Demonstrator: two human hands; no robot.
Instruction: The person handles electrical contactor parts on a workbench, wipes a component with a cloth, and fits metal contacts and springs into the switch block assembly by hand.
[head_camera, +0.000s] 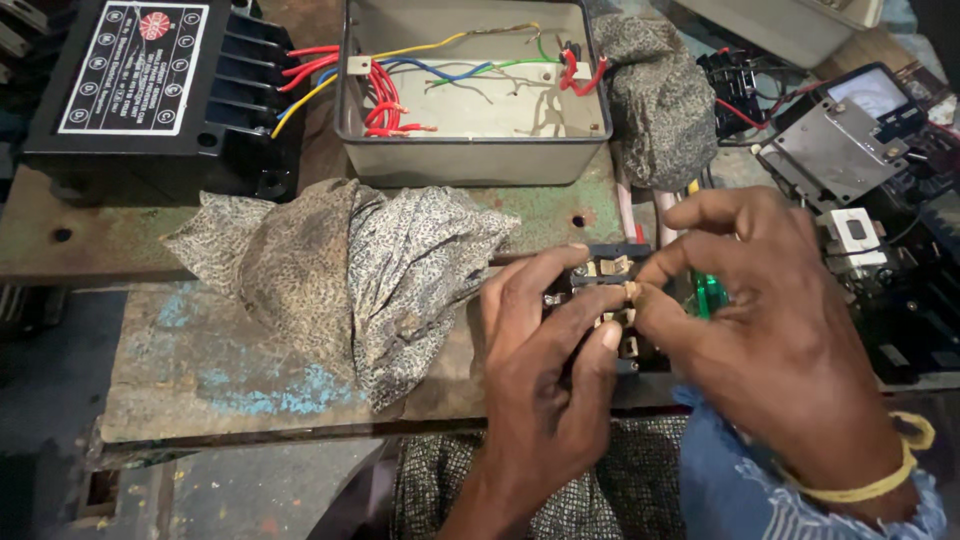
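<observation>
Two hands are at work here, the left hand (545, 340) and the right hand (770, 330), and between them there is one small black switch block (610, 265) with pale brass contacts. I count two patterned rags, one rag (350, 265) spread on the bench and a second rag (655, 95) bunched beside the one open grey metal box (475, 150). There is also one black ribbed unit (160, 90), one meter (870, 95) and one green-handled screwdriver (708, 295).

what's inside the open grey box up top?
The grey box holds loose wires: red, blue, yellow, green. A patterned cloth drapes over its right corner, hiding what is under it.
</observation>
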